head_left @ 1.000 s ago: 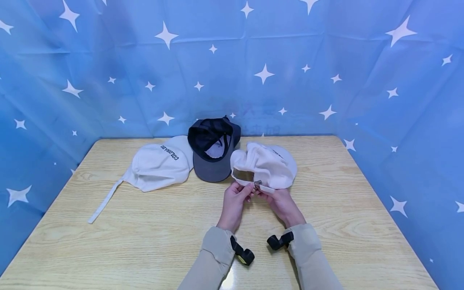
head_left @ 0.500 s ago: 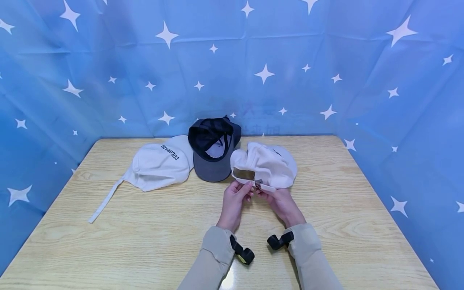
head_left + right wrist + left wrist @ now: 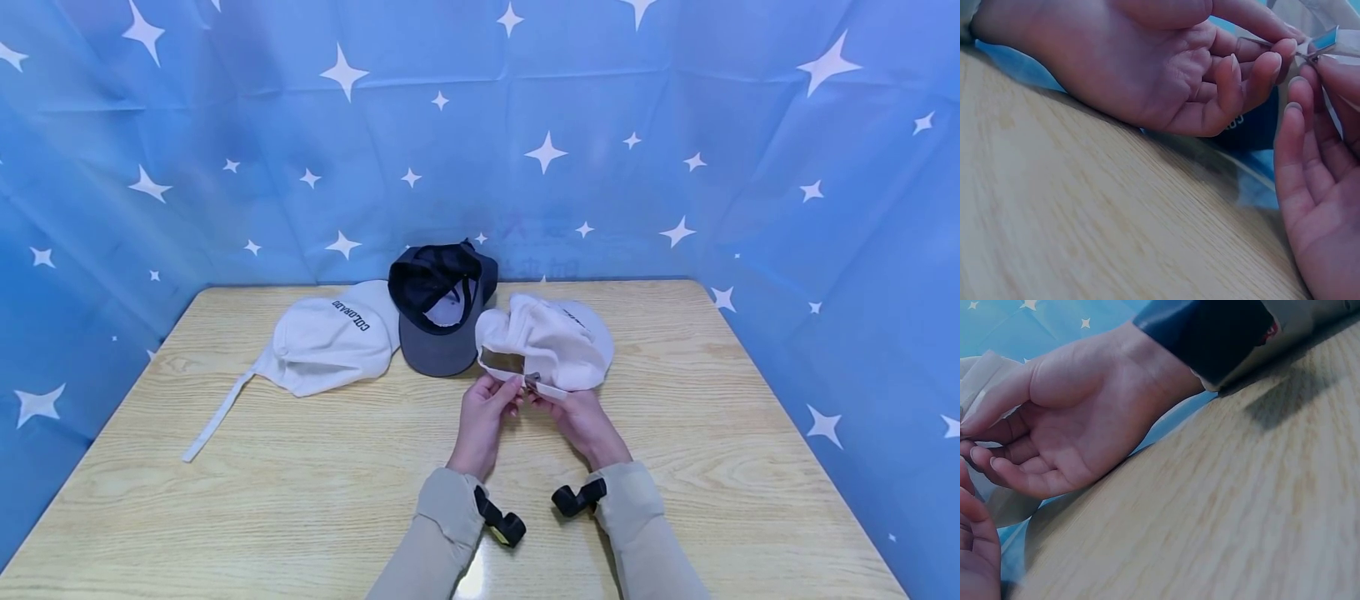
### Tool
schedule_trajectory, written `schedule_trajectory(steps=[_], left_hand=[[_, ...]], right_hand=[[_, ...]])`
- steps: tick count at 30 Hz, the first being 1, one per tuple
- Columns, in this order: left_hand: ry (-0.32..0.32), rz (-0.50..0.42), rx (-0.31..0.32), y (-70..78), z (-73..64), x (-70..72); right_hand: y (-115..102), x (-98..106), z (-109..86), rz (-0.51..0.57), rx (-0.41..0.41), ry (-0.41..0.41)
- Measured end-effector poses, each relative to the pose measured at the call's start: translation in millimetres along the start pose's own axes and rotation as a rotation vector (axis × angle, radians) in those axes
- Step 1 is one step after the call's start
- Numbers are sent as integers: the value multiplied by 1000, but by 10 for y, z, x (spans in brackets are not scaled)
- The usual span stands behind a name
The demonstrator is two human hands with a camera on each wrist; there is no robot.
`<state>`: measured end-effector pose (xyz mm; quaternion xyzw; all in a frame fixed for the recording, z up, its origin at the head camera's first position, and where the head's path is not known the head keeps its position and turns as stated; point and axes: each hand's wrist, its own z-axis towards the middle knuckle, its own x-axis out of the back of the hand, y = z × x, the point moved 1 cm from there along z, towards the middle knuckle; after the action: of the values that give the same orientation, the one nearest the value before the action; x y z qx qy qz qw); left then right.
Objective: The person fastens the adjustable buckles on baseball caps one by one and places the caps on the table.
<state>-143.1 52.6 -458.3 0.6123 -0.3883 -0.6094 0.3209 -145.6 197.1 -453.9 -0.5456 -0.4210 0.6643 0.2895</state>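
Observation:
At the right of the row of caps, a white baseball cap [image 3: 558, 342] lies with its back opening towards me and its brim pointing away to the right. My left hand [image 3: 482, 421] pinches the closing strap to the left of its small metal buckle [image 3: 532, 379]. Thumb and fingers of my right hand [image 3: 588, 423] grip the band [image 3: 553, 390] just right of the buckle. Close up, the right wrist view shows the metal buckle [image 3: 1325, 41] between the fingertips of both hands. Fingers partly hide the strap's end.
Left of the held cap, a dark grey cap [image 3: 440, 354] rests with its inside showing. Farther left lies another white cap [image 3: 330, 346] lettered COLORADO, its loose strap [image 3: 217, 421] trailing over the wooden table [image 3: 300, 517]. A blue starred curtain [image 3: 450, 142] stands behind.

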Motion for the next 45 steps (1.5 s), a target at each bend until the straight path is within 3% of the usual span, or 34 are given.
schedule_trajectory(steps=[31,45], left_hand=[[-8,4,5,-4,-3,-14],[1,-45,-1,19,-1,-1]], right_hand=[[-15,-10,1,-10,8,-4],[-17,-21,-4,2,5,-2]])
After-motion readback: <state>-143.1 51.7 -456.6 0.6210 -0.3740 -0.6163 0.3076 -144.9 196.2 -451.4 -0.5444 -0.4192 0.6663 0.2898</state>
